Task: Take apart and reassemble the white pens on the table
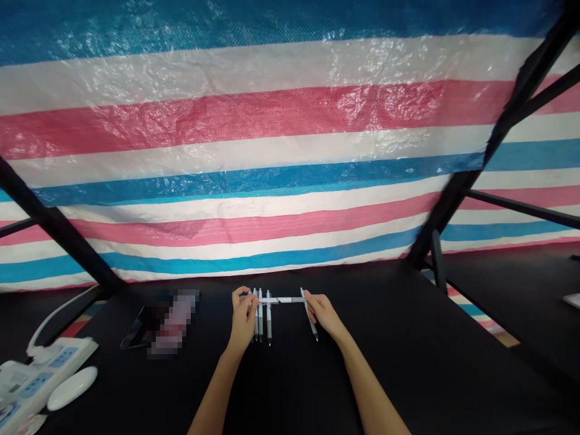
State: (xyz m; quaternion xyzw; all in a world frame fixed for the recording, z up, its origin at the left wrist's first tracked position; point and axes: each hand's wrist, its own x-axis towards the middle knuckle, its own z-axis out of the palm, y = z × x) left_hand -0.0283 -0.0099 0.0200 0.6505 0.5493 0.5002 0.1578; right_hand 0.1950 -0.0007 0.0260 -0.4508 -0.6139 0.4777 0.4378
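A white and grey pen (pixel 285 299) lies crosswise between my two hands, above the black tabletop. My left hand (pixel 243 319) is closed at its left end, thumb and fingers pinched together. At the other end, my right hand (pixel 322 313) grips the same pen with its fingertips. Several similar pens (pixel 269 326) lie side by side under and beside my left hand, pointing toward me; my left fingers partly cover them. Another pen (pixel 313 330) slants beneath my right fingers, and whether they touch it I cannot tell.
To the left stands a white power strip (pixel 58 356) with a white oval object (pixel 72 388) beside it. A dark flat device (pixel 138 326), partly blurred out, lies left of my hands. Black frame bars (pixel 435 241) and a striped tarp (pixel 254 229) bound the table's back.
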